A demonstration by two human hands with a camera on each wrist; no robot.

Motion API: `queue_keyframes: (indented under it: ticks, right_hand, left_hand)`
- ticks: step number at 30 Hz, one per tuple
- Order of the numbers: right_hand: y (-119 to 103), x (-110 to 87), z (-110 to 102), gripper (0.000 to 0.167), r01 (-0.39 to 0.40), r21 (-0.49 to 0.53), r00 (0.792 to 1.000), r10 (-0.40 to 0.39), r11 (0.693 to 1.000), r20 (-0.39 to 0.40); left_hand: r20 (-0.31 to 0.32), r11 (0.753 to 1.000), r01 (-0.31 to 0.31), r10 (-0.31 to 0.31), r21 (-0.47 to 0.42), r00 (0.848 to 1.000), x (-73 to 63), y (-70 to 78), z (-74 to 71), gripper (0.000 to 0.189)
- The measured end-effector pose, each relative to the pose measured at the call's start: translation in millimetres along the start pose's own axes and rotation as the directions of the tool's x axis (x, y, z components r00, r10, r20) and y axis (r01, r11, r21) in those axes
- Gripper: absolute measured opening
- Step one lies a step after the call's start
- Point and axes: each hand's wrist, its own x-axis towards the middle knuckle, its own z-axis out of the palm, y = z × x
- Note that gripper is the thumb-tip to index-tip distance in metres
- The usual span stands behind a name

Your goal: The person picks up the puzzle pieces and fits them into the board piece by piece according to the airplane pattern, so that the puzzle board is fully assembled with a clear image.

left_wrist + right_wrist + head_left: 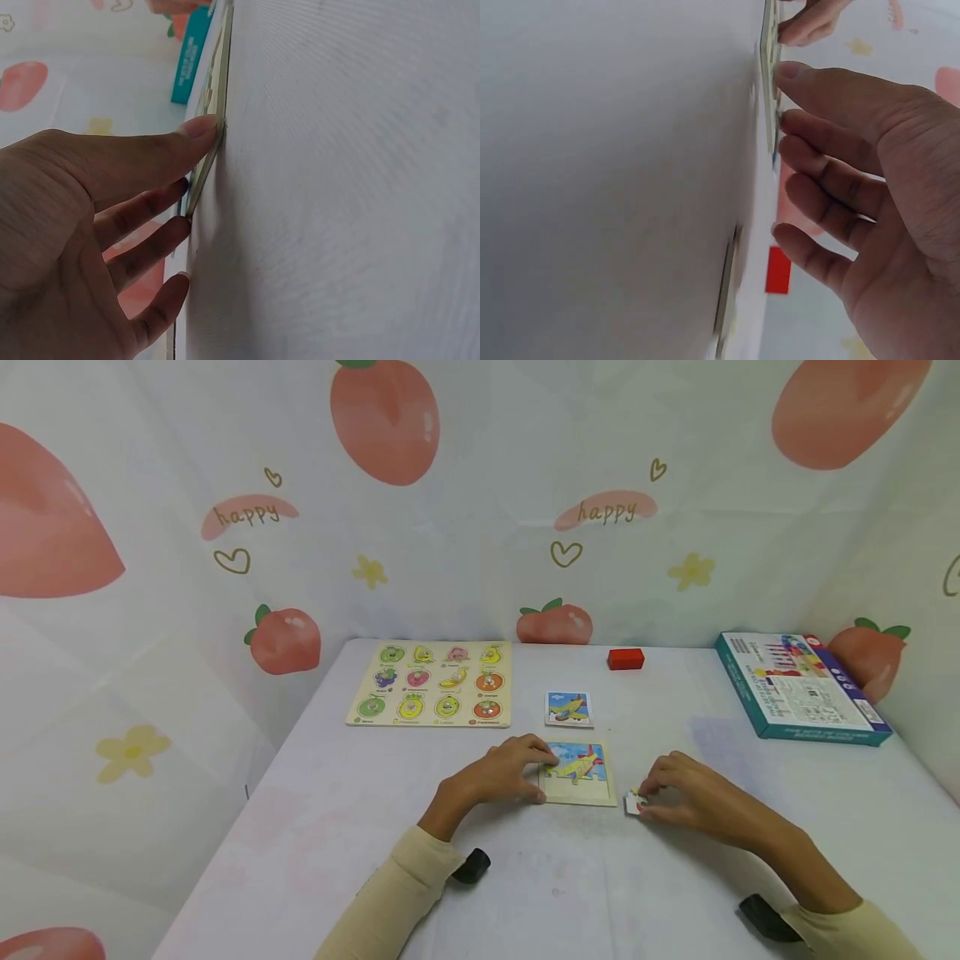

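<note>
An airplane jigsaw board [577, 792] lies on the table, its lower part showing bare wood. My left hand [504, 770] holds its left side, thumb at the near corner and fingers toward the far one. In the left wrist view, the thumb tip touches the edge of the board [219, 139]. Right of it are small loose puzzle pieces [632, 806], with white and a little red showing. My right hand [693, 802] hovers by these pieces. In the right wrist view, its fingers [832, 157] are loosely bent, nothing visibly pinched; pieces [726, 289] lie flat lower down.
Behind the board lies an airplane picture card [568, 709]. A fruit board [431, 683] occupies the back left. At the back is a red block [626, 659]; a teal-sided box [802, 689] lies at the right. Printed cloth hangs beyond the table.
</note>
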Motion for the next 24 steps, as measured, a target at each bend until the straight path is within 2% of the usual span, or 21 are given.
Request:
queue_keyframes:
  ticks: [12,18,24]
  right_hand:
    - [-18.6,38.8,13.0,0.016,0.123,-0.028,0.992,-0.123,0.992,-0.010]
    - [-27.5,54.5,19.8,0.017,0.155,0.005,0.988,-0.154,0.988,-0.022]
    - [-36.0,67.6,25.4,0.014,0.193,0.023,0.981,-0.193,0.981,-0.018]
  left_hand:
    - [-0.006,1.000,-0.015,0.015,-0.007,1.000,0.1,-1.0,-0.3,0.058]
    - [-0.008,1.000,-0.011,0.011,-0.009,1.000,1.7,-2.9,0.1,0.058]
    - [-0.016,0.999,-0.037,0.037,0.012,0.999,4.2,-5.9,1.1,0.059]
